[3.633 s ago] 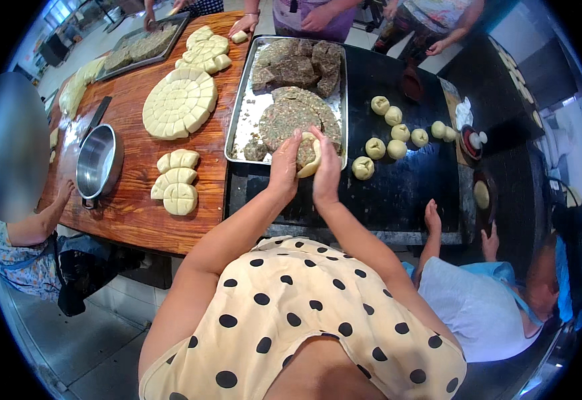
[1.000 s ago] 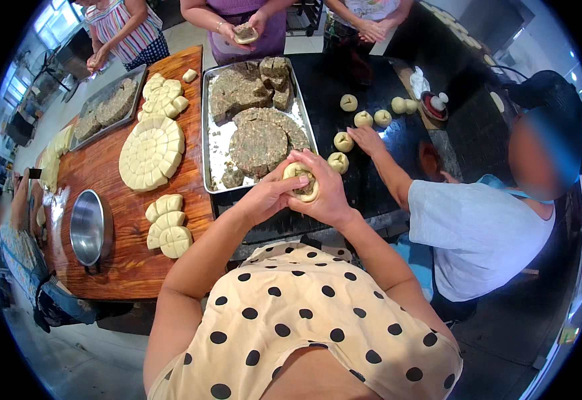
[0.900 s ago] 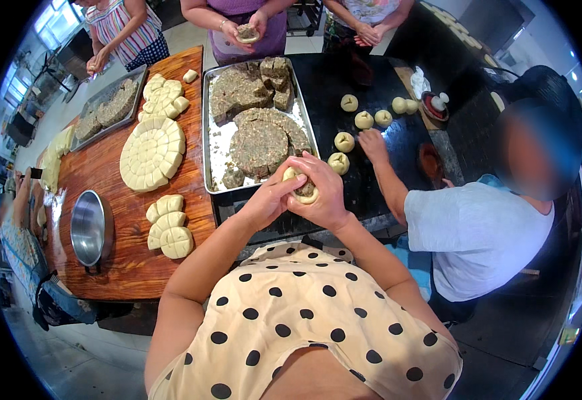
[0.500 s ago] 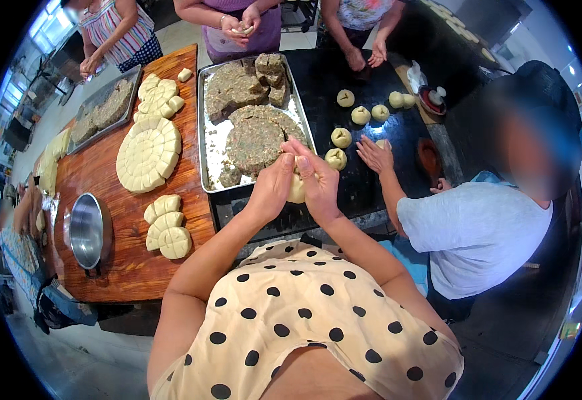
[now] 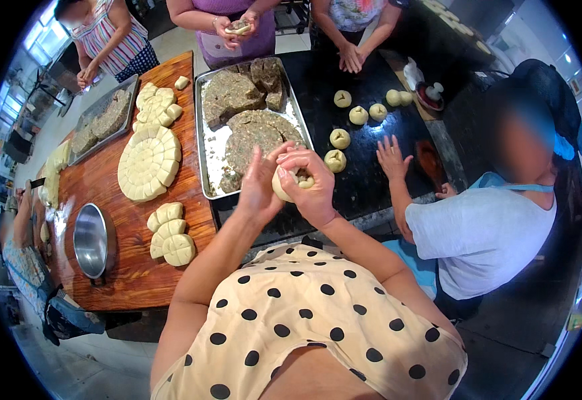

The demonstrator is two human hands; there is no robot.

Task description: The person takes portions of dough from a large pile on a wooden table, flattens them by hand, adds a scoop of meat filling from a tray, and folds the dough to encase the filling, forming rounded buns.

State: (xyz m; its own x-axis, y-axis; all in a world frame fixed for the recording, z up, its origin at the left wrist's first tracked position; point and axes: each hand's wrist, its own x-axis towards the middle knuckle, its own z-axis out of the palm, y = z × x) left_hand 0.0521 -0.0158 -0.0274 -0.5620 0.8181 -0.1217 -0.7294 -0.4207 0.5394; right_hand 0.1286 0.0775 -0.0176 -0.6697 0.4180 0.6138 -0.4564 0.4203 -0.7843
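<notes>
Right hand (image 5: 312, 188) curled round a dough ball (image 5: 280, 189), top unsealed. Left hand (image 5: 262, 190) open, palm at ball's left side, contact unclear. Ball's near the metal tray's (image 5: 214, 148) near edge, left of other dough balls (image 5: 335, 161).

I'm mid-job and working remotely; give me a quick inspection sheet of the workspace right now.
Surface: wooden table on the left, dark worktop on the right.
Job's things: dough ball held, its top open; metal tray with speckled filling; shaped balls on the worktop; scored dough round on the table.
Clutter: steel bowl near the table's front; white cloth at the worktop's far right.
Hands: right hand curls around the dough ball; left hand is at its left side, thumb raised.
Cables: none clearly made out.
Surroundings: several co-workers around; one's hand is spread at the worktop, right of the shaped balls.
</notes>
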